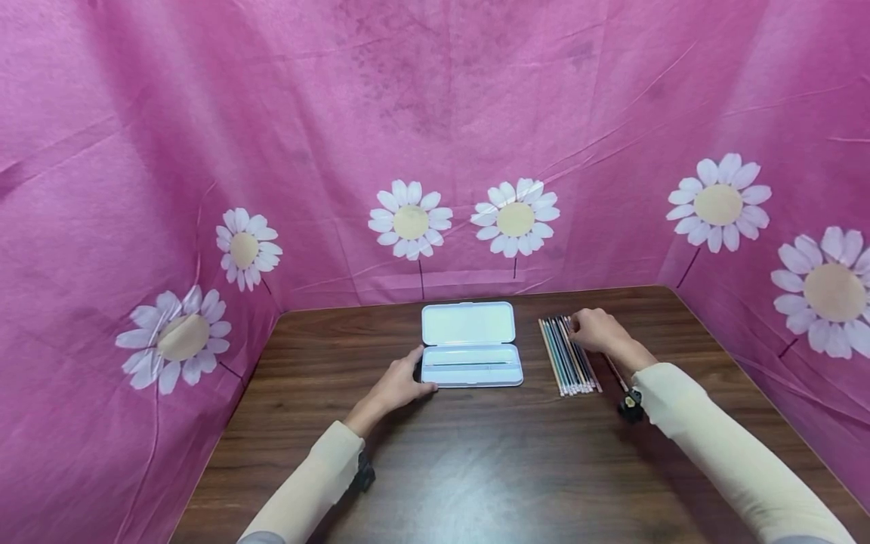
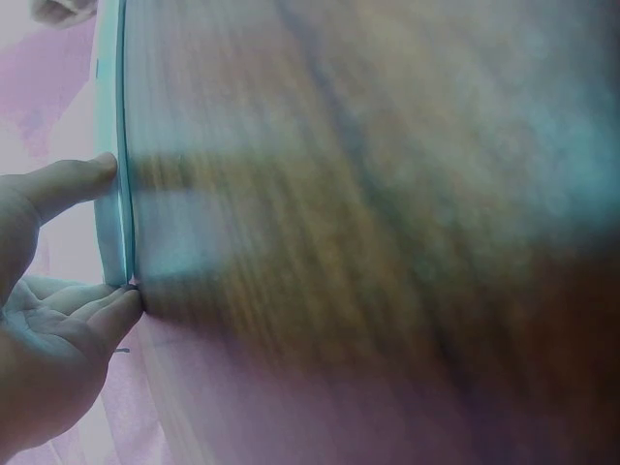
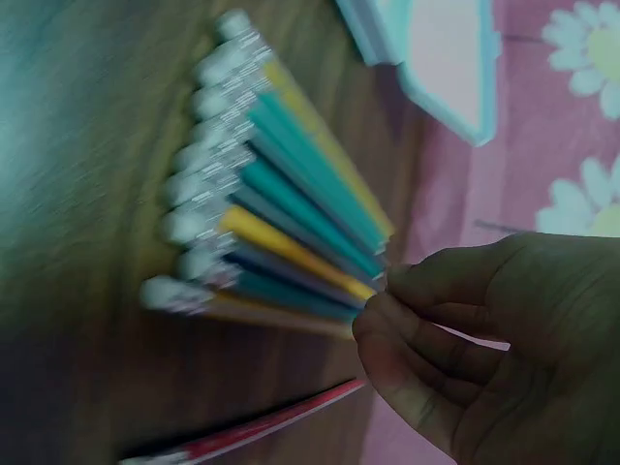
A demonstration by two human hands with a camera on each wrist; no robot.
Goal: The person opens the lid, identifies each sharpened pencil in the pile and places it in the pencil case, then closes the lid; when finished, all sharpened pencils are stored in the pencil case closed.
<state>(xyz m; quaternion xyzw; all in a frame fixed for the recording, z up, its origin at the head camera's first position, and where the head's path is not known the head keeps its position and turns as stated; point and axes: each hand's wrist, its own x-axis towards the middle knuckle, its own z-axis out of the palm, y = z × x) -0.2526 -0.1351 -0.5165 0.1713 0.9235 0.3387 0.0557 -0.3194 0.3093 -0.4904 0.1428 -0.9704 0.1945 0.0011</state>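
A white pencil case (image 1: 472, 381) lies on the table with its lid raised toward the back. Inside it rests a thin greenish pencil (image 1: 469, 363). My left hand (image 1: 397, 381) grips the case's near left corner, thumb on the front edge and fingers along the left side. To the right lies a row of pencils (image 1: 567, 363) in several colours, white erasers toward me. At the far ends of this row, my right hand (image 1: 600, 331) pinches with thumb and forefinger at a pencil tip; the fingertips hide which pencil. A red pencil (image 3: 262, 418) lies apart from the row, under the right wrist.
The dark wooden table (image 1: 469, 468) extends around the case and pencils. Pink cloth (image 1: 448, 113) printed with large daisies hangs at the back and both sides. A small black camera is strapped to each wrist.
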